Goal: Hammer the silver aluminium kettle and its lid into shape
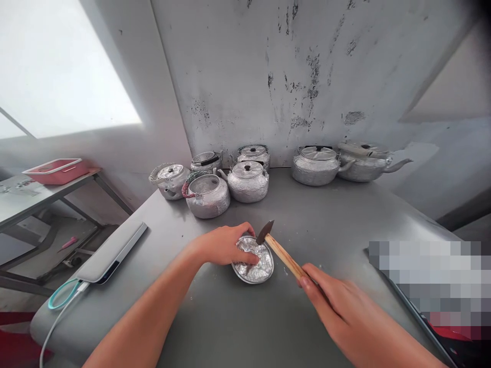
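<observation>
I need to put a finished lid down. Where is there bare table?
Bare table lies between the kettles at the wall and the right hand gripping the hammer; more lies between the left hand on the dish and the power bank. The back edge is crowded.

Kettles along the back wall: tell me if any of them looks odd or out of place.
One stands out: the front kettle, the one with the wrapped pink-and-grey handle, has no lid, while the others around it are lidded. A round hammered metal lid lies on the grey table under the left hand; the right hand holds a hammer over it.
</observation>
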Motion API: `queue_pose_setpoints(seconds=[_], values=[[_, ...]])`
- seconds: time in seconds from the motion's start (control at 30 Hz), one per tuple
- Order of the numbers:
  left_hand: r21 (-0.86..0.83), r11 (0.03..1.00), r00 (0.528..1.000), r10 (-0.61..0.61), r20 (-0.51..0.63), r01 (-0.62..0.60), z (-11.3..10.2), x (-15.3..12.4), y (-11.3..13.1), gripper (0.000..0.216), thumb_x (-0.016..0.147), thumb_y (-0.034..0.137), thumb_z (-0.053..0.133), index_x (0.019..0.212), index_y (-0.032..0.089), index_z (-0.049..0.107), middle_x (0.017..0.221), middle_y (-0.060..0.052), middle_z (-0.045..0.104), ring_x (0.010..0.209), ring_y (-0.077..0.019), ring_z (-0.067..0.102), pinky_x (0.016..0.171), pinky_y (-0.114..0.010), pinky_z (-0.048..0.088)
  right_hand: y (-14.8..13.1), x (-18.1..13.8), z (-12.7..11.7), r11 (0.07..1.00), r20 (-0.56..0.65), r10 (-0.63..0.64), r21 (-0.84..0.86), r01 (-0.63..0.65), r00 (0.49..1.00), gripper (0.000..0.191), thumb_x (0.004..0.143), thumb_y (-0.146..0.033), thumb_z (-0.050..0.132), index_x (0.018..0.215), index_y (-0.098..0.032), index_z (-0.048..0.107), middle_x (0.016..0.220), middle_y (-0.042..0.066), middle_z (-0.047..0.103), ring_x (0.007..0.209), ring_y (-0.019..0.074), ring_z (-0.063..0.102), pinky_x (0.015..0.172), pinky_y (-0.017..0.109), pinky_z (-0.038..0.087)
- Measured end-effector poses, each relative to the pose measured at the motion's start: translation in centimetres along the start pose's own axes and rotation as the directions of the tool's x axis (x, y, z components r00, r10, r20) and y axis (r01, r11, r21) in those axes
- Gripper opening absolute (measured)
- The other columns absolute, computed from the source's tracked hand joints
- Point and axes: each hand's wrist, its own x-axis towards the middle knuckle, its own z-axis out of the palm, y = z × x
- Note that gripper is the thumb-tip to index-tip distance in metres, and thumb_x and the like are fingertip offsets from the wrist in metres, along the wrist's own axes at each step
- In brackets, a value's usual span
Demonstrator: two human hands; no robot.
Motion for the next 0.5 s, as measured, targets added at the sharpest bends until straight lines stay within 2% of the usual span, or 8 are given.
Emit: queue_pose_setpoints(seconds=[0.27, 0.5], values=[[-0.014, 0.998, 0.998, 0.053, -0.018, -0.054, -0.2, 0.1, -0.6, 0.060, 0.076, 0.069, 0.067, 0.121, 0.031, 0.054, 0.097, -0.001, 0.067, 0.090, -0.0242, 0.064, 0.067, -0.028, 0.041, -1.7, -0.1, -1.2, 1.000, 0.021, 0.024, -0.015, -0.024, 0.999, 0.038, 0.102, -0.027, 0.035, 0.070, -0.028, 0.055, 0.052, -0.002, 0.058, 0.043, 0.0181, 0.055, 0.046, 0.032, 0.031], [-0.077, 0.997, 0.997, -0.004, 0.071, 0.010, -1.0, -0.3, -1.1, 0.066, 0.075, 0.066, 0.068, 0.126, 0.027, 0.050, 0.098, -0.001, 0.067, 0.084, -0.0215, 0.063, 0.064, -0.027, 0.041, -1.4, 0.1, -0.9, 1.000, 0.031, -0.017, 0.014, 0.017, 0.999, 0.036, 0.102, -0.030, 0.035, 0.072, -0.028, 0.054, 0.050, -0.002, 0.055, 0.040, 0.0187, 0.052, 0.046, 0.033, 0.030]])
